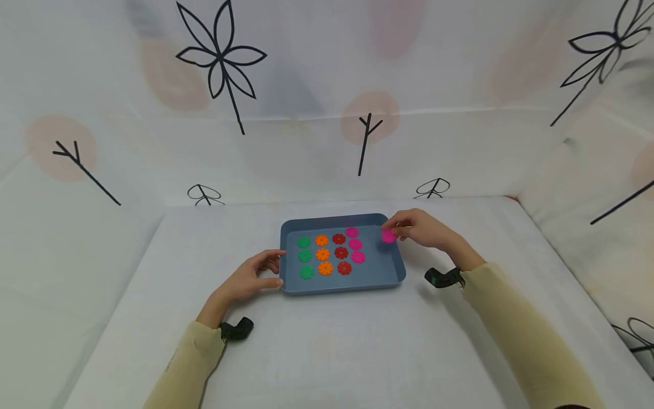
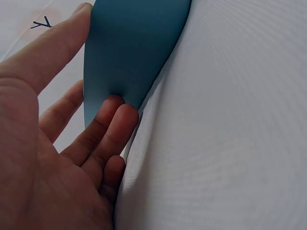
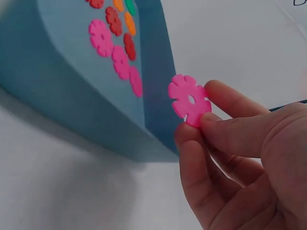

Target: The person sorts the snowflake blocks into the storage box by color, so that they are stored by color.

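A blue-grey tray (image 1: 375, 270) lies on the white table. In it, notched plastic flower discs form columns: green (image 1: 305, 255), orange (image 1: 322, 254), red (image 1: 341, 253) and pink (image 1: 357, 257). My right hand (image 1: 424, 228) pinches another pink disc (image 3: 190, 100) between thumb and fingers, above the tray's right end. This disc is tilted, its centre hole visible in the right wrist view. At the tray's left end, my left hand (image 1: 252, 275) touches the outer wall (image 2: 139, 43) with relaxed fingers (image 2: 120, 127), thumb and fingers spread apart.
White cloth (image 1: 327, 352) covers the table around the tray. Behind it rises a pale fabric backdrop (image 1: 306, 159) with printed plants and coloured spots. Each wrist wears a black camera strap, the right one (image 1: 443, 278) near the tray's right side.
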A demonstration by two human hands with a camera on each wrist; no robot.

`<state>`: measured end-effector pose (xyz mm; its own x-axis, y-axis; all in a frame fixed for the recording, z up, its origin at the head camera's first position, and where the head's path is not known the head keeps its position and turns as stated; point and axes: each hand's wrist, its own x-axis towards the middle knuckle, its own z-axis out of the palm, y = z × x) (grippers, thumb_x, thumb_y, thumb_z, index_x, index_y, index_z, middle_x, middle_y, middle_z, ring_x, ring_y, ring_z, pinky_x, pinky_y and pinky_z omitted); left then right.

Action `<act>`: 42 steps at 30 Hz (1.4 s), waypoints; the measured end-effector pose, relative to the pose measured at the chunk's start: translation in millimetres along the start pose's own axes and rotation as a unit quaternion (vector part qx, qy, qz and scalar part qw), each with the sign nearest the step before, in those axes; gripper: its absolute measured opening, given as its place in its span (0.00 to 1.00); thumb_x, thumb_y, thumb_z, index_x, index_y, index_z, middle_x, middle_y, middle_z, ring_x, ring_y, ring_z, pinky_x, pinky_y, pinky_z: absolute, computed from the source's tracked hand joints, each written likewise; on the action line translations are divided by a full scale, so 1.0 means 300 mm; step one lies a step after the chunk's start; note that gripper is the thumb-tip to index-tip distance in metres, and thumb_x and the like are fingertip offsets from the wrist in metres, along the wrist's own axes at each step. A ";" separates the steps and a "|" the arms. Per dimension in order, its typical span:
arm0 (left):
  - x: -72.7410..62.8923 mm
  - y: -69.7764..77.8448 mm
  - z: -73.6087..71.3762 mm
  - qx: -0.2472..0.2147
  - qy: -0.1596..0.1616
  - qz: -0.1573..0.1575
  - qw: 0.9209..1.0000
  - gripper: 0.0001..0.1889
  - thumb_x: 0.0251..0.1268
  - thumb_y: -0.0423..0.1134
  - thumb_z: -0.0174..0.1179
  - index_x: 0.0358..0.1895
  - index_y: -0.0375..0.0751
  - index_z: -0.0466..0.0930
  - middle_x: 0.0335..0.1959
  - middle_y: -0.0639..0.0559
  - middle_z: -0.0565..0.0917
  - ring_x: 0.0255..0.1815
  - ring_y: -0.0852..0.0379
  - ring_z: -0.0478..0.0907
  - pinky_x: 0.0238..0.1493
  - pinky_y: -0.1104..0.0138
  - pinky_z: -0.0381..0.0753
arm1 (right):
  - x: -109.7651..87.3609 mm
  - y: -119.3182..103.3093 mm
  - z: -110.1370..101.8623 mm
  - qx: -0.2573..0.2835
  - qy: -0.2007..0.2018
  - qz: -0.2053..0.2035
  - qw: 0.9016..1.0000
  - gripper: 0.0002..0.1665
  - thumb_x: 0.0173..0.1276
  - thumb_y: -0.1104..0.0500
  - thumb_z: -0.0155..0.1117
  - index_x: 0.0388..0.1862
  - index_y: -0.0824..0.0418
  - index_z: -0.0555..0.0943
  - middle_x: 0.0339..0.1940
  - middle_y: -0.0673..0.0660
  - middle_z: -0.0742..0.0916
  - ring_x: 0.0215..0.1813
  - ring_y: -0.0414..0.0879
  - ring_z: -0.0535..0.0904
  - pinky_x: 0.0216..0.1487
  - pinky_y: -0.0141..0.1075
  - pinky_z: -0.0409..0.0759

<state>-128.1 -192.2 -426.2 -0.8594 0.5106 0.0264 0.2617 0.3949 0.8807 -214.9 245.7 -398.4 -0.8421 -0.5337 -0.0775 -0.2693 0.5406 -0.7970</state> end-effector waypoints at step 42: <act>0.006 -0.023 -0.008 0.007 -0.002 0.004 1.000 0.34 0.60 0.29 0.70 0.69 0.27 0.67 0.49 0.33 0.77 0.50 0.37 0.76 0.58 0.47 0.69 | 0.193 -0.031 0.136 0.001 -0.215 -0.003 0.977 0.07 0.64 0.66 0.69 0.39 0.61 0.90 0.35 0.52 0.89 0.36 0.45 0.81 0.42 0.38 0.80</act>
<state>-132.4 -195.7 -431.0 -0.8557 0.5165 0.0324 0.2751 0.4011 0.8738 -242.3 183.2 -420.0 -0.5671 -0.7605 -0.3164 -0.2717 0.5353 -0.7998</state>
